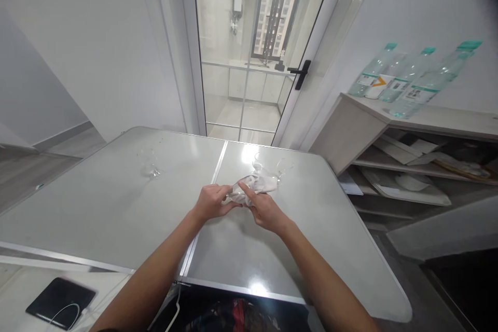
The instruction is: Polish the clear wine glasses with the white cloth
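A crumpled white cloth (254, 187) is bunched above the grey tabletop between my two hands. My left hand (213, 201) is closed at its left end, where a clear, shiny edge shows beside the fingers. My right hand (264, 210) presses the cloth from the right, thumb along its top and the other fingers curled beneath. Whether the cloth wraps something clear cannot be made out. Past the cloth, small transparent pieces (280, 165) lie on the table. Farther left rests a small clear, glass-like object (152, 171).
The grey table (116, 218) has a metal seam (191, 254) down its middle. Several plastic bottles (414, 94) stand on a shelf unit (361, 114) at the right. A glass door (249, 88) is beyond the table. A black flat device (60, 301) lies at lower left.
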`<state>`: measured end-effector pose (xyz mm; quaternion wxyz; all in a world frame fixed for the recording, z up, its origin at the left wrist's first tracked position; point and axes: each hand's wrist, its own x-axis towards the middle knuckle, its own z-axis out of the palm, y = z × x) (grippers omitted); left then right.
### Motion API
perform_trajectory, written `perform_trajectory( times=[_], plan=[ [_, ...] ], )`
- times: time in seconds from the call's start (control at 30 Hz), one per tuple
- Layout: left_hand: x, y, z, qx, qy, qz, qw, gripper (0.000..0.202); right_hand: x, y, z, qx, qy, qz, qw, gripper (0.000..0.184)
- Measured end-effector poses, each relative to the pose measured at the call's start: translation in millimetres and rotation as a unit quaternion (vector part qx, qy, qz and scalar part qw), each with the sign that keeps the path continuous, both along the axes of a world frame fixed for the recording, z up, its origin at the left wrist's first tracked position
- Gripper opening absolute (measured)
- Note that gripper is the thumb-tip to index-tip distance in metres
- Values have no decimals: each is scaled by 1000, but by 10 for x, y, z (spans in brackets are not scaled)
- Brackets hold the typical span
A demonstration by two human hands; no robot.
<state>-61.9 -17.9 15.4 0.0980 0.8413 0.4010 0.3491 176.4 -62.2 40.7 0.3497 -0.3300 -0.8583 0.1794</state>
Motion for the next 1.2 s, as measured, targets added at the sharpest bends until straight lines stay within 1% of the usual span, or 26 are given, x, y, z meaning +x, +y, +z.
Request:
perform_trajectory(
  times=[0.13,0.2,0.23,0.3,0.43,0.47,0.5,0.57,0.67,0.73,0.77,0.83,0.9,0.97,1.0,1.03,1.07,1.1,1.13,1.17,1.2],
  plan=[
    [55,-21,-13,-15,-22,11,1000,37,-46,40,-41,143,52,-25,988,54],
    [76,-31,-13,-24,-35,6,999,39,-47,50,-46,177,68,-23,982,47],
    [84,-34,-12,-26,-41,3,999,39,-44,48,-44,179,77,-20,981,44],
    [92,-39,-9,-23,-46,1,999,38,-42,22,-24,149,98,-11,984,43],
    [91,-37,0,5,-36,32,999,38,-73,-89,83,-9,118,0,993,66],
    [87,-34,1,10,-32,42,999,37,-83,-116,116,-43,120,2,992,67],
    [81,-31,1,14,-30,46,998,37,-90,-136,148,-69,126,4,990,65],
    [70,-26,-5,15,-30,39,999,34,-87,-155,202,-97,142,12,985,55],
    [76,-29,-22,2,-37,16,999,34,-54,-128,246,-100,139,43,984,46],
    [102,-43,-28,-11,-45,6,999,37,-38,-89,239,-69,104,54,991,43],
    [118,-51,-26,-13,-50,2,999,37,-38,-68,223,-37,86,46,995,41],
    [146,-66,-15,-11,-59,-4,998,37,-51,-33,168,60,66,6,996,36],
    [158,-73,0,-7,-66,0,998,37,-68,-16,103,175,63,-49,981,34],
    [156,-71,6,2,-74,-1,997,35,-73,-28,59,277,73,-93,954,42],
    [153,-68,3,15,-77,-5,997,35,-68,-43,54,312,83,-104,941,47],
    [150,-64,-5,33,-77,-14,996,33,-60,-62,62,329,97,-105,934,53],
    [150,-61,-16,57,-74,-27,995,31,-50,-79,84,322,105,-89,937,57],
    [153,-59,-29,86,-67,-45,993,29,-42,-93,116,296,105,-57,947,60],
    [158,-57,-43,118,-57,-65,989,27,-37,-101,155,255,94,-18,962,60],
    [165,-56,-56,149,-47,-83,984,26,-39,-102,196,210,65,26,975,57],
    [170,-53,-66,178,-38,-98,978,24,-46,-97,234,189,41,58,979,50]
  ],
)
